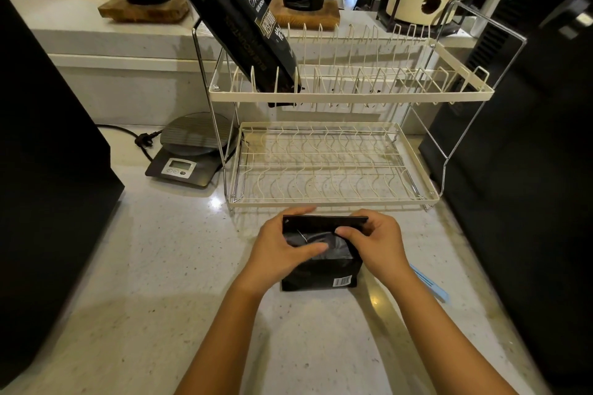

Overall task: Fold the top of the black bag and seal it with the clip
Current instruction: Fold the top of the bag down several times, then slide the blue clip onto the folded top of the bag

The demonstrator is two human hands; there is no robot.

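Observation:
A small black bag (321, 276) with a white barcode stands on the pale counter in front of me. My left hand (279, 250) grips its left side, thumb across the front and fingers behind the top. My right hand (375, 240) pinches the top right corner, where the top edge is bent over. A light blue clip (430, 285) lies flat on the counter just right of my right wrist, untouched and partly hidden by my forearm.
A cream two-tier dish rack (333, 167) stands right behind the bag, with a larger black coffee bag (244, 22) leaning in its upper tier. A kitchen scale (189, 154) sits to the left. Dark appliances (48, 170) flank both sides of the counter.

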